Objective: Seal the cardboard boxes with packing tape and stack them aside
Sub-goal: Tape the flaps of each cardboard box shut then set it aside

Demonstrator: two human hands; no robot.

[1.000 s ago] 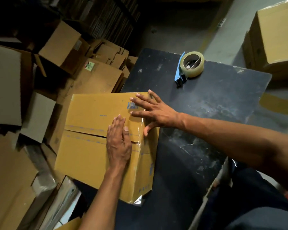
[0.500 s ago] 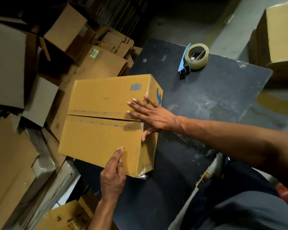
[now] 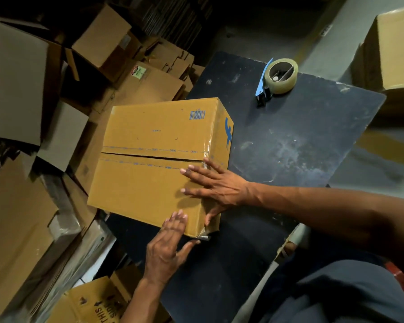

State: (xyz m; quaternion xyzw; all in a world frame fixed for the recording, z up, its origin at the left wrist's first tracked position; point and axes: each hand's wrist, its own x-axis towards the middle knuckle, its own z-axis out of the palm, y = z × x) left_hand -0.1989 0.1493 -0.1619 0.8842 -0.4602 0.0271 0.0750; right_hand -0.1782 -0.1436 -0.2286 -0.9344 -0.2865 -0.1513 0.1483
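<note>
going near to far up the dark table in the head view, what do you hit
left hand at the box's near edge → yellow cardboard box with right hand flat on top → tape dispenser at the far end of the table

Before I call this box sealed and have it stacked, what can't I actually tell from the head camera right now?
- Yellow box: bottom hidden by its own body; the top seam tape is too faint to confirm.
- Seam's near end: covered by the right hand.
- Box's near side: facing away from the camera, partly behind the left hand.
- Tape dispenser: remaining tape too small to judge.
- Box at the right: cut off by the frame edge.
</note>
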